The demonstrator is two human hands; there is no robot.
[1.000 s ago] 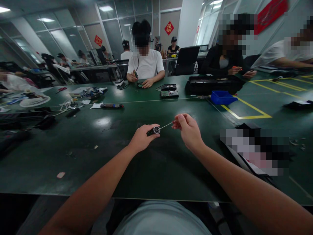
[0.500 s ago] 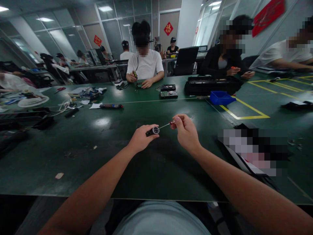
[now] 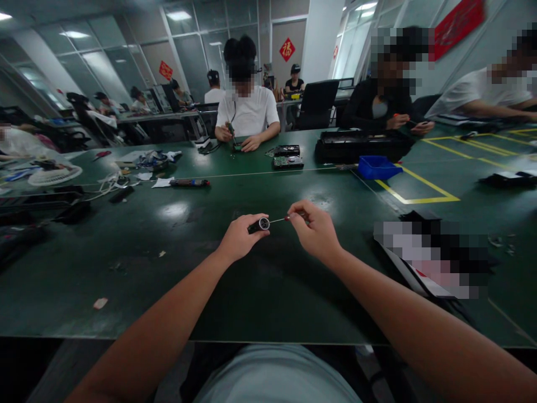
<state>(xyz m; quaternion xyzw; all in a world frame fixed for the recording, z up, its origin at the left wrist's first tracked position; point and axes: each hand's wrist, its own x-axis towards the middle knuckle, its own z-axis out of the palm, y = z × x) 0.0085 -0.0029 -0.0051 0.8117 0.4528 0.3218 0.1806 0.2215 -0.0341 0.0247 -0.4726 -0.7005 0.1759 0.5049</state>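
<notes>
Over the middle of the green table [image 3: 168, 291], my left hand [image 3: 241, 238] grips a short black cylinder [image 3: 259, 225], its round open end with a pale rim turned to the right. My right hand [image 3: 314, 228] is closed around the red handle of a thin screwdriver [image 3: 278, 220]. The metal shaft points left and its tip is at the rim of the cylinder; whether it touches the inside cannot be made out. Most of the handle is hidden by my fingers.
Ahead lie circuit parts [image 3: 288, 162], a long black housing [image 3: 363, 146] and a blue tray [image 3: 377, 168]. A dark pen-like tool [image 3: 190, 183] and cables are at the left. People sit across the table, one in a white shirt [image 3: 247, 113].
My right hand has turned and dropped slightly, so the screwdriver shaft is more level and its red handle is more covered by my fingers. My left hand has hardly moved.
</notes>
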